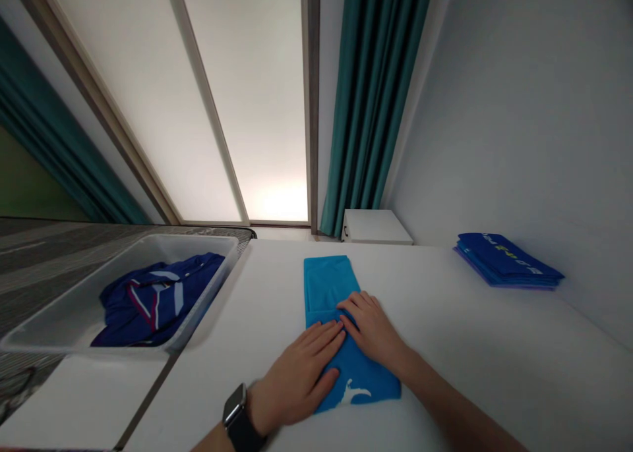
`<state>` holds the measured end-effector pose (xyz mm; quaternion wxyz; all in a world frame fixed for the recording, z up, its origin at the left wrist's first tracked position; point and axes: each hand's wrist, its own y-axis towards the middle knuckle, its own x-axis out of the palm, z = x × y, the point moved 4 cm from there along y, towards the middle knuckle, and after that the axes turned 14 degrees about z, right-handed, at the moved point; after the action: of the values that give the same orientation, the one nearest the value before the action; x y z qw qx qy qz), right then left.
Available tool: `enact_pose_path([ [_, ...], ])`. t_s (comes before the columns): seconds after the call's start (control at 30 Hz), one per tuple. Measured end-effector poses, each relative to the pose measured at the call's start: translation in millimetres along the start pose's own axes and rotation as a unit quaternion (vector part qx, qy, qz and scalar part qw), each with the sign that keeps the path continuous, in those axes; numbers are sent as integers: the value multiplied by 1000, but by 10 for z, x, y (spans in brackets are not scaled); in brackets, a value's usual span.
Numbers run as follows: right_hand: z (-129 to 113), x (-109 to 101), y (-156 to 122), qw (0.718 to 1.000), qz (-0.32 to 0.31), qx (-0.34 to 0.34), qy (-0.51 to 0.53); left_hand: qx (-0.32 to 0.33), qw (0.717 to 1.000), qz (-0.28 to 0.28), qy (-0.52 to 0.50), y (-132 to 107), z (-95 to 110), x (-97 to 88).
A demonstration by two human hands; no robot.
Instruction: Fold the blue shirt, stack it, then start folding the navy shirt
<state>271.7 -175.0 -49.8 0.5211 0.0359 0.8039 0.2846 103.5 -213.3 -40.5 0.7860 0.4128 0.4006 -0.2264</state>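
Observation:
A bright blue garment point(324, 281) lies on the white table, folded into a long strip with a white printed figure at its near end. A fold edge crosses its middle. My left hand point(302, 373) rests flat on the strip's left side, fingers stretched out, a black watch on the wrist. From the right, my right hand point(373, 328) lies on the cloth with its fingers spread a little. The fingertips of both hands meet near the fold edge. What kind of garment it is, I cannot tell.
A translucent plastic bin point(208, 241) at the left holds crumpled dark blue clothing point(163, 300). At the far right, by the wall, sits a stack of folded blue garments point(507, 261). Beyond the table point(247, 333) stands a low white cabinet point(376, 226) before teal curtains point(380, 103).

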Motion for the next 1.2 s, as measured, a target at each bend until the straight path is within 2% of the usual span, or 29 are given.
enact_pose_path([
  [0.07,12,12,-5,1000,2,1,5,13,999,-23,33,-11,36,33],
  [0.4,27,34,2,1000,-16,7,3,31,995,-44,79,-12,45,30],
  [0.53,142,-88,44,999,3,17,27,27,997,-37,68,-12,43,30],
  [0.67,387,-260,92,996,24,77,37,22,997,-36,57,-12,37,28],
  [0.8,514,-289,78,990,-32,117,77,19,998,-37,53,-5,32,28],
  [0.93,477,-239,42,980,-92,136,111,23,998,-35,52,-8,21,35],
  [1.2,422,-161,28,981,-104,141,82,26,998,-33,54,-12,17,42],
])
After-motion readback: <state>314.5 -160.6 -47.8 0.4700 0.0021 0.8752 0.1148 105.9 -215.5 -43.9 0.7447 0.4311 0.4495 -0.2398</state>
